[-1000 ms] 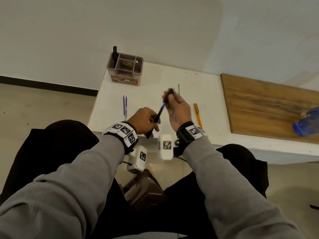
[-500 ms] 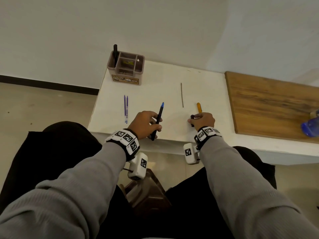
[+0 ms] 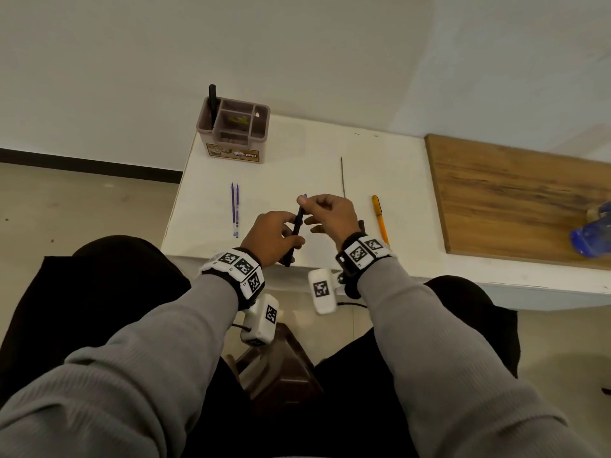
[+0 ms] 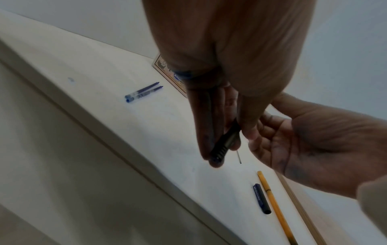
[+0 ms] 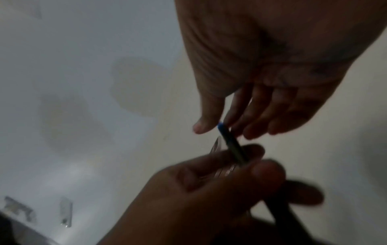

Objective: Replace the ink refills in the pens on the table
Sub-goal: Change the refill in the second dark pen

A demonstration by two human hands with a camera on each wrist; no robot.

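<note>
My left hand [image 3: 274,238] grips a black pen [image 3: 295,233] near its lower end and holds it tilted above the white table [image 3: 297,160]. My right hand [image 3: 325,209] pinches the pen's blue top end [image 5: 221,126] between thumb and fingertips. In the left wrist view the ribbed pen [image 4: 223,146] sits between my left fingers. A black cap [image 4: 261,200] lies on the table beside an orange pen [image 3: 380,219]. Two blue refills [image 3: 234,209] lie side by side at the left. A thin dark refill [image 3: 343,176] lies further back.
A brown desk organizer [image 3: 233,133] with a black pen in it stands at the table's back left corner. A wooden board [image 3: 522,200] covers the right part, with a blue bottle [image 3: 591,233] on it. My knees sit under the table's near edge.
My right hand pulled the black cap off, laid it down by the orange pen, and has come back to the pen's blue top end. My left hand kept hold of the pen.
</note>
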